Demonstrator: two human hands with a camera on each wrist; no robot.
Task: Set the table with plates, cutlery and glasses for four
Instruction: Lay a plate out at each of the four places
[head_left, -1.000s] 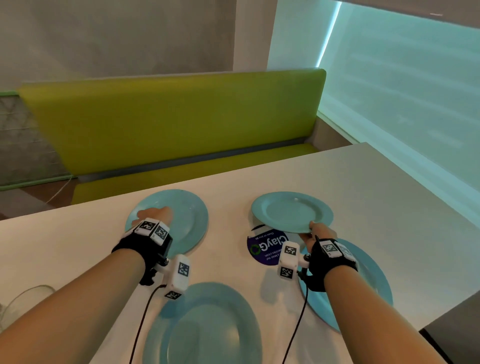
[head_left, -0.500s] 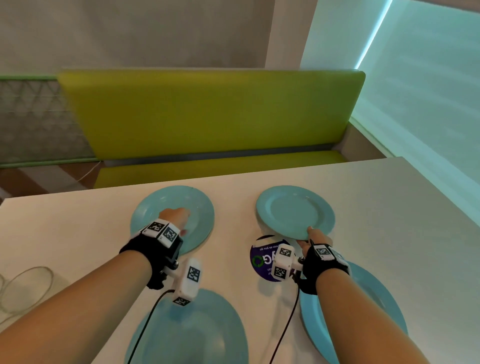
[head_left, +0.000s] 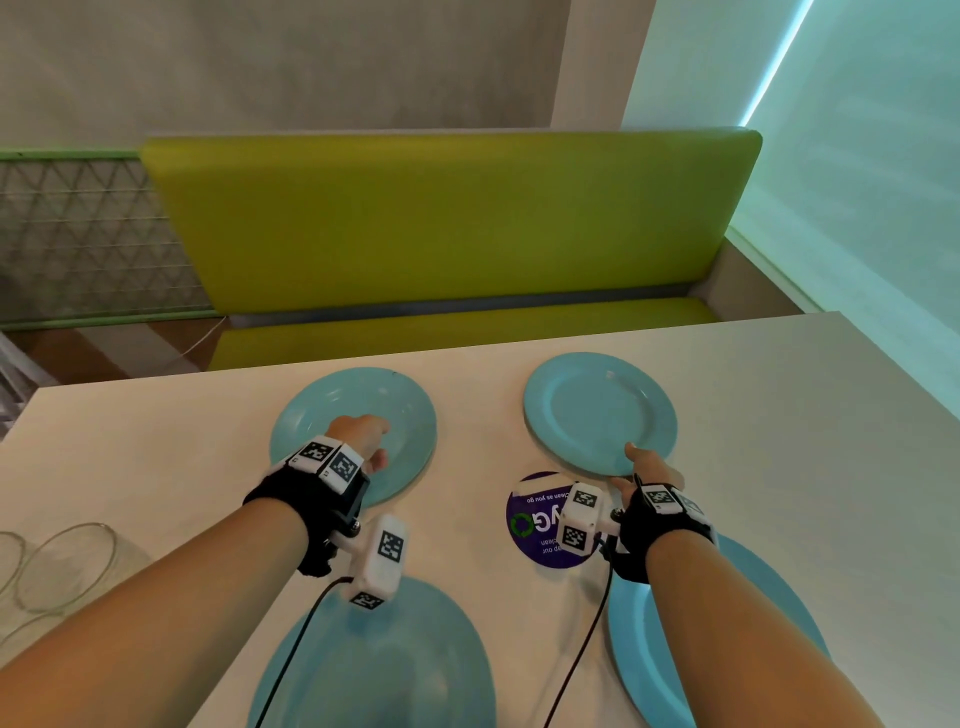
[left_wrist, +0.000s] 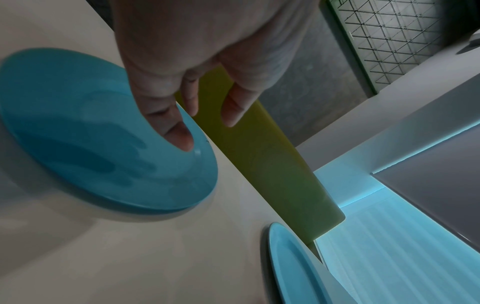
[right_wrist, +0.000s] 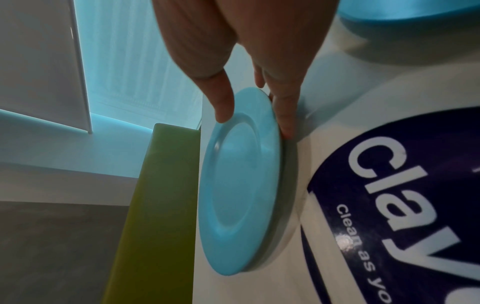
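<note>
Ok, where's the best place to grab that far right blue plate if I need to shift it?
Take the far right plate by its near rim, coming from your side of the table. The right hand already pinches there, thumb on top and fingers under the edge, where the shallow, flat rim probably offers easiest purchase.

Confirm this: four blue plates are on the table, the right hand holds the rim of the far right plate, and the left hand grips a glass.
Not quite. The left hand grips no glass: in the left wrist view its fingers hang over the far left plate, holding nothing. The glasses stand untouched at the table's left edge in the head view. Otherwise correct: four blue plates, and the right hand holds the far right plate by its rim.
</note>
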